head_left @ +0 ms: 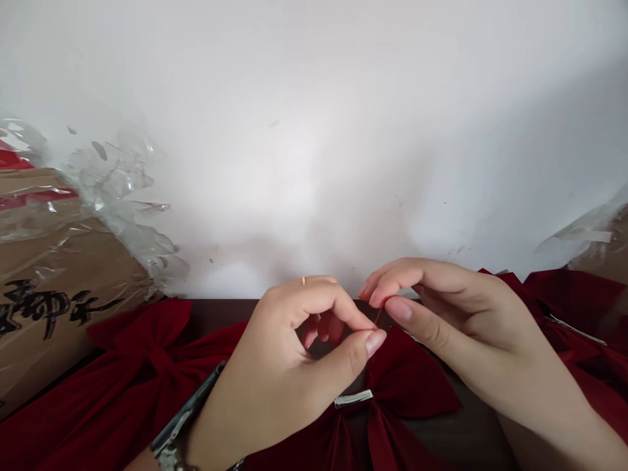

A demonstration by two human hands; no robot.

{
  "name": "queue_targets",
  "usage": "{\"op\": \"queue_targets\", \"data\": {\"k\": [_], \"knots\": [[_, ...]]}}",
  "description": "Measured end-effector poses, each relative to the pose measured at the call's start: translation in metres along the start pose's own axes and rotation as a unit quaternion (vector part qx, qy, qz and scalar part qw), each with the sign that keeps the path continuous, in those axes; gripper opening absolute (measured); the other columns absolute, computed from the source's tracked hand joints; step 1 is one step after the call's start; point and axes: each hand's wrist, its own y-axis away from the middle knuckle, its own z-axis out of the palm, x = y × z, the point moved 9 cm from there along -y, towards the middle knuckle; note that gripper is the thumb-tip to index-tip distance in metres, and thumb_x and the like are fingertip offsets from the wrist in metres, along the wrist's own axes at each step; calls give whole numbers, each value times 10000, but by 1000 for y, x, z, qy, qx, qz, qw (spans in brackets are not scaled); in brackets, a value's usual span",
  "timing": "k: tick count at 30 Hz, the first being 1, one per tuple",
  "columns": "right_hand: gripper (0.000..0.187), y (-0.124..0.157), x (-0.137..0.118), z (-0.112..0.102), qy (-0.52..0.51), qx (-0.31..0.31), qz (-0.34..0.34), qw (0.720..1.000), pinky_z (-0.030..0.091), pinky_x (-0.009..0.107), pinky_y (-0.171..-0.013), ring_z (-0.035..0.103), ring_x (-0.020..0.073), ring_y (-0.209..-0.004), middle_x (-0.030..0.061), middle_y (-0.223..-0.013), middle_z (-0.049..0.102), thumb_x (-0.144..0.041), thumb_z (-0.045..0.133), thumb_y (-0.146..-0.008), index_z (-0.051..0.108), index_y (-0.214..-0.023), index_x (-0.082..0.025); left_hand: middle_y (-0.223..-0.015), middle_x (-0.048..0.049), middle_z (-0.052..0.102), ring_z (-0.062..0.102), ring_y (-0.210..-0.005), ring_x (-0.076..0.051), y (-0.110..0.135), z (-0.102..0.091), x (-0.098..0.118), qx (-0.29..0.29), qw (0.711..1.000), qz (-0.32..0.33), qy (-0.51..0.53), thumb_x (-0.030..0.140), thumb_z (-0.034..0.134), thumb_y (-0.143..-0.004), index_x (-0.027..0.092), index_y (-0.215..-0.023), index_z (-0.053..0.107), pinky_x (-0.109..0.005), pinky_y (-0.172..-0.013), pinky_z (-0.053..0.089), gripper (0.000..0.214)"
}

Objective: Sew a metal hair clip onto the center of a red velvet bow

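A thin red thread (378, 316) stretches over the short gap between my two hands. My left hand (314, 347), wearing a gold ring and a wristwatch, pinches its lower end between thumb and forefinger. The upper end meets the fingertips of my right hand (451, 320), closed in a loose pinch. Just below lies a dark red fabric bow (412, 383) with a silver metal clip (354, 398) across its middle. My left hand and wrist hide part of this bow.
Another red bow (152, 350) lies at the left, and more red fabric (579, 301) with a clip at the right. A cardboard box (63, 261) in torn clear plastic (132, 190) stands far left. A white wall (294, 131) rises behind the dark table (216, 311).
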Motion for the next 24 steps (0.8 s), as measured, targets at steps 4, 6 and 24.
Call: {"op": "queue_targets", "data": {"k": [4,6,24], "knots": [[86,4,-6,-14,45,44,-13,998,489,91,-703,629,58,-813,-32,-900,672,-266,601,-904,660,-967,-259,-580,32,513,412,-511,-71,1,1,-4,-15,997,-25,74,264,674,-809,182,-693,643,-197,-462,321,146],[79,6,-8,-14,39,37,-13,998,490,84,-707,627,57,-817,-34,-898,673,-268,608,-898,664,-953,-264,-574,30,515,408,-507,-69,3,2,-7,-23,994,-37,102,274,679,-805,181,-691,640,-196,-455,308,152],[68,5,-13,-2,-22,30,-10,999,483,172,-594,587,80,-654,-19,-706,634,-167,701,-791,656,-772,-215,-690,40,634,567,-634,-62,1,16,-8,-68,975,-54,206,14,680,-750,166,-723,610,-123,-572,447,169]]}}
